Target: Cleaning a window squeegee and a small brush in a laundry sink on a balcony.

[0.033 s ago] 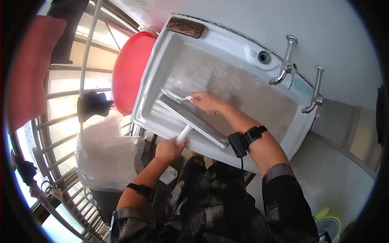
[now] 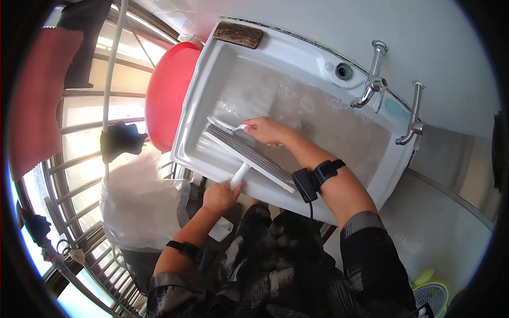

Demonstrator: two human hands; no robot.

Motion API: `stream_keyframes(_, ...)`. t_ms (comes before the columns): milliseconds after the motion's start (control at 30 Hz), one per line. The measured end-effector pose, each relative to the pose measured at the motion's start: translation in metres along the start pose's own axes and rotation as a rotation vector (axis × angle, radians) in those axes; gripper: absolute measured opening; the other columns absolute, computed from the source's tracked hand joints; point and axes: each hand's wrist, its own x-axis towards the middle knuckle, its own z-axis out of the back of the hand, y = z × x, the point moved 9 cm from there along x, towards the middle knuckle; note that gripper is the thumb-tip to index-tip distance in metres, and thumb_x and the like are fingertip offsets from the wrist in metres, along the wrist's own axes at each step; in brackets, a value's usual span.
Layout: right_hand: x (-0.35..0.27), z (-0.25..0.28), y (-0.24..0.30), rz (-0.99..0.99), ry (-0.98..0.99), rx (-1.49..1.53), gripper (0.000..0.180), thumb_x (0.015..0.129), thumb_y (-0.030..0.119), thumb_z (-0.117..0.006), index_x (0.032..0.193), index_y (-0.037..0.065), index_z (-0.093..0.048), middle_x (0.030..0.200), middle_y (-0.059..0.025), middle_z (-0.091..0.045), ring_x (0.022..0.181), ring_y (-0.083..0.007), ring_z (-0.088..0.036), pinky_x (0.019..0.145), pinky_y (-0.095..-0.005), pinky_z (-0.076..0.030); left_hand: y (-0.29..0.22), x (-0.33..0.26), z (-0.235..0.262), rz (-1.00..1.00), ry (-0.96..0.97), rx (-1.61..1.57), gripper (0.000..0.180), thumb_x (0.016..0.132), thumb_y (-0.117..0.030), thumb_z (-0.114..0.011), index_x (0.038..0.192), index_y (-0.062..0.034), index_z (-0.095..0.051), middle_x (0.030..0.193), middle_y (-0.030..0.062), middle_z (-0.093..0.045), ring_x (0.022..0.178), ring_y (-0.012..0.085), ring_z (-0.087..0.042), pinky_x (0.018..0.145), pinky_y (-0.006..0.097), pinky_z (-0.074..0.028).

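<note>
My left hand (image 2: 220, 198) grips the short white handle of a wide cleaning head (image 2: 250, 156), a long white bar faced with grey ribbed strips. The head lies slantwise over the near side of a white sink (image 2: 185, 139). In my right hand (image 2: 265, 131) is a small white scrub brush (image 2: 221, 125), its bristles at the far left end of the ribbed strips. My right fingers are closed round the brush's handle, partly hidden from view. Cloudy, sudsy water (image 2: 328, 132) fills the sink behind both tools.
A brown wooden block (image 2: 238, 35) sits on the sink's far left corner. Two metal taps (image 2: 375, 85) rise at the right. A red basin (image 2: 170, 95) leans beside the sink, near window bars. Below it stands a plastic-covered bundle (image 2: 140, 212). A green-rimmed fan (image 2: 432, 297) is at lower right.
The whole view has shifted very slightly. Both hands keep their hold, and the brush stays at the far left end of the ribbed strips.
</note>
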Motion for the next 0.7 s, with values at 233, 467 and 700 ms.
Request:
stream_keyframes(233,-0.088,-0.004,-0.103,0.218,-0.061,0.042,0.041,0.101,0.029,-0.05,0.136,0.011,-0.055,0.119,-0.0143,-0.066,0.102,-0.0241,-0.064,0.09,-0.0351,-0.049,0.003,0.0,0.013,0.005,-0.02,0.025,0.058,0.094,-0.055,-0.05,0.081,-0.0006,-0.067,0.069,0.0235,-0.066,0.066,0.0413,-0.068,0.062,0.049,-0.055)
stream_keyframes(467,-0.184,-0.023,-0.177,-0.004,-0.017,0.165,0.039,0.101,0.027,-0.05,0.136,0.008,-0.055,0.117,-0.0149,-0.067,0.105,-0.0233,-0.063,0.093,-0.0338,-0.047,0.007,0.004,0.009,-0.032,0.006,0.048,0.055,0.095,-0.052,-0.051,0.087,-0.0012,-0.068,0.068,0.0245,-0.065,0.067,0.0428,-0.066,0.062,0.051,-0.053)
stream_keyframes(700,-0.083,-0.008,-0.116,0.148,-0.073,0.135,0.04,0.1,0.029,-0.051,0.135,0.009,-0.055,0.119,-0.0172,-0.067,0.107,-0.0279,-0.065,0.093,-0.0361,-0.048,0.006,0.01,0.01,-0.002,-0.023,0.076,0.05,0.093,-0.049,-0.055,0.087,-0.0012,-0.068,0.067,0.0254,-0.064,0.065,0.0448,-0.065,0.06,0.053,-0.051)
